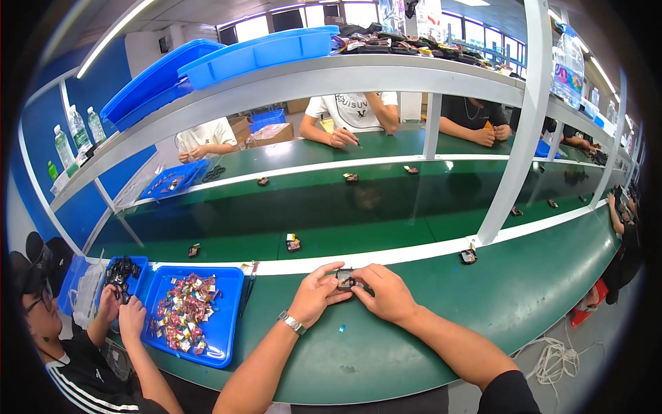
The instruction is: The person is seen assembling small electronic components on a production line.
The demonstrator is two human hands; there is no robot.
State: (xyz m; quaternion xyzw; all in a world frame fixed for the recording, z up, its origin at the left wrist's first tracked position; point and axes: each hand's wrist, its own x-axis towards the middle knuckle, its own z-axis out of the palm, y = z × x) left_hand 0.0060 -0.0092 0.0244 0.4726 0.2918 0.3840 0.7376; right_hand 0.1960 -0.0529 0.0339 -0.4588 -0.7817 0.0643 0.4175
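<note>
White cable [554, 358] coiled on the floor [616, 336]

Lettering [354, 101] on white shirt [350, 121]; printed label [567, 75] on bottle [569, 50].

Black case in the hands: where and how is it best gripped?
Probably by the outer edges of the case, from the left, where the left hand holds it: the case is small and boxy, and an edge grip would leave its upward face clear.
</note>
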